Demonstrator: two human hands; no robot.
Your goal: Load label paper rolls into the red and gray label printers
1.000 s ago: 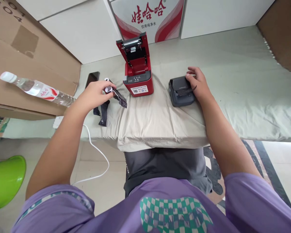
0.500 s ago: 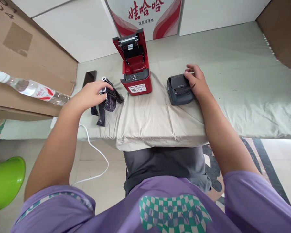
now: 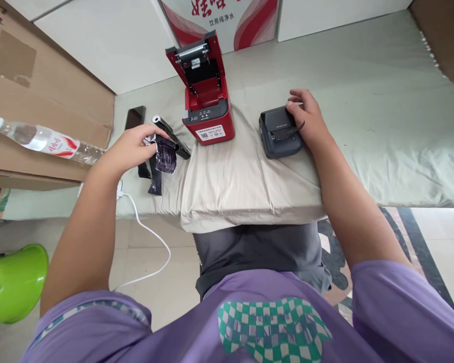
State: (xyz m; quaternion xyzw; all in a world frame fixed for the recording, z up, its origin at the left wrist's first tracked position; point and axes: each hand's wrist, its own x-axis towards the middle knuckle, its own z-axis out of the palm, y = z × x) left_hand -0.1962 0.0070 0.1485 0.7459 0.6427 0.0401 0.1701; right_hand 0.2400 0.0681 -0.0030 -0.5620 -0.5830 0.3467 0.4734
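Observation:
My left hand (image 3: 130,147) pinches a crumpled piece of dark shiny wrapper (image 3: 165,155) just above the cloth-covered table (image 3: 249,176). Beside it lies a black roll with a white end (image 3: 170,135), and dark wrapper strips (image 3: 155,179) lie below. A red label printer (image 3: 206,103) stands with its lid up, right of the roll. My right hand (image 3: 306,121) rests on the right side of a small dark grey printer (image 3: 280,133), fingers curled over its top.
A black phone (image 3: 134,118) lies flat behind my left hand. A water bottle (image 3: 41,140) lies on cardboard boxes (image 3: 41,91) at the left. A white cable (image 3: 147,237) hangs off the table edge. A green object (image 3: 13,282) sits on the floor at lower left.
My left hand has drawn the dark wrapper off the black roll and pulled it down and left; the roll now lies bare. My right hand stays on the grey printer.

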